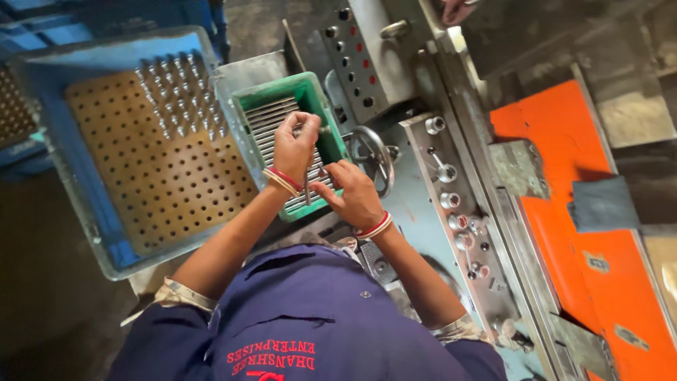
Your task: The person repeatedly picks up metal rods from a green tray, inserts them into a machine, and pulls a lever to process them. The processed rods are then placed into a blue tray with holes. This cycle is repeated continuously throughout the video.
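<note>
My left hand point(293, 144) is over a green tray point(308, 86), its fingers closed on a few thin metal rods. My right hand point(355, 196) is just right of it at the tray's near corner, pinching a thin metal rod point(308, 189) that hangs down between the two hands. Several grey rods point(268, 120) lie side by side in the tray. To the left, a blue crate point(53, 85) holds a brown perforated board point(151, 176). Several metal pins point(180, 95) stand upright in the board's far right corner.
A grey machine is to the right, with a handwheel point(377, 159), a sloped button panel point(356, 56) and a row of knobs point(455, 201). Orange machine parts point(564, 212) lie further right. Another person's hand point(455, 8) shows at the top edge. More blue crates point(42, 32) stand at the far left.
</note>
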Demonstrator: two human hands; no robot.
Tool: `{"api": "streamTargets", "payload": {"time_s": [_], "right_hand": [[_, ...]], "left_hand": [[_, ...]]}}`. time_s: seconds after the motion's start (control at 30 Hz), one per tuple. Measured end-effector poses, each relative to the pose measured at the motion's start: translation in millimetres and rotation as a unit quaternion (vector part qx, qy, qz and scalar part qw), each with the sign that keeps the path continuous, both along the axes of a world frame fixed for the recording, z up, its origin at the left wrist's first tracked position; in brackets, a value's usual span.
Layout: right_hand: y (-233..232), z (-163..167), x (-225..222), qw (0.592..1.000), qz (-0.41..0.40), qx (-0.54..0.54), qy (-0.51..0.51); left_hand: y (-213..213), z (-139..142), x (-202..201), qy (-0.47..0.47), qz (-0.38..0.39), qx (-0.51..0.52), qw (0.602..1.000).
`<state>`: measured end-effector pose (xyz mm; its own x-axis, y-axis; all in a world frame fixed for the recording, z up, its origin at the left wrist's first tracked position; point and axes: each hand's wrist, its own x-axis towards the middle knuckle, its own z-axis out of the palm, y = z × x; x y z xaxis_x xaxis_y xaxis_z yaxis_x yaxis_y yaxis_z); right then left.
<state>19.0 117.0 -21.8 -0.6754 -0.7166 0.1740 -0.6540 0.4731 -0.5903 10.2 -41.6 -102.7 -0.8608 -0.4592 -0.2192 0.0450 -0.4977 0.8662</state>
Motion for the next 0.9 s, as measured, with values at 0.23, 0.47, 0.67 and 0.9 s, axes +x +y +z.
{"api": "streamTargets", "payload": {"time_s": [0.23, 0.47, 0.67, 0.9], "right_hand": [[44, 10, -23, 0.99, -0.016, -0.048, -0.135], [45, 33, -26, 0.991, 0.069, -0.031, 0.108], [40, 47, -22, 0.956, 0.107, 0.02, 0.272], [40, 41, -8, 0.997, 0.044, 0.037, -0.051]], "left_hand": [[7, 57, 20, 0.108, -0.028, -0.395, 0.912], [-3, 59, 19, 0.022, -0.15, -0.319, 0.936], [-10, 52, 14, -0.071, -0.277, -0.148, 0.947], [-7, 57, 20, -0.095, -0.305, -0.111, 0.941]]}}
